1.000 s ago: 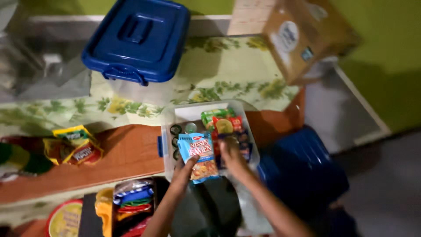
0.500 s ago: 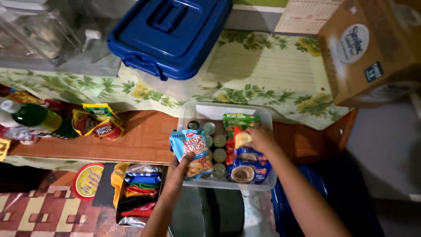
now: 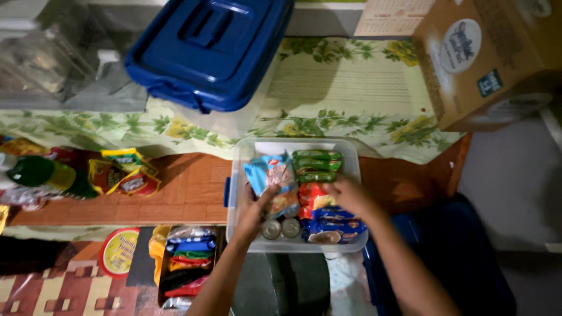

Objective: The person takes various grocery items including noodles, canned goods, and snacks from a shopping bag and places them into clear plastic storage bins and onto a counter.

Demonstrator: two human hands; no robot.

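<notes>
I read the scene from the largest item down. A blue lidded bin fills the upper centre of the frame, resting on a floral cloth; a cardboard box stands at the upper right. Below them a brown worktop runs across the middle, with snack packets and a green bottle at the left edge. A clear plastic tub sits at centre frame, packed with green, red and blue packets and small cans. My left hand grips the blue snack packet from its lower edge; the packet stands in the left half of the tub, long axis running toward the top of the frame. My right hand rests curled on the red packets in the right half, just beside the blue one; I cannot tell whether it grasps them. The left hand is the nearer to the blue packet.
</notes>
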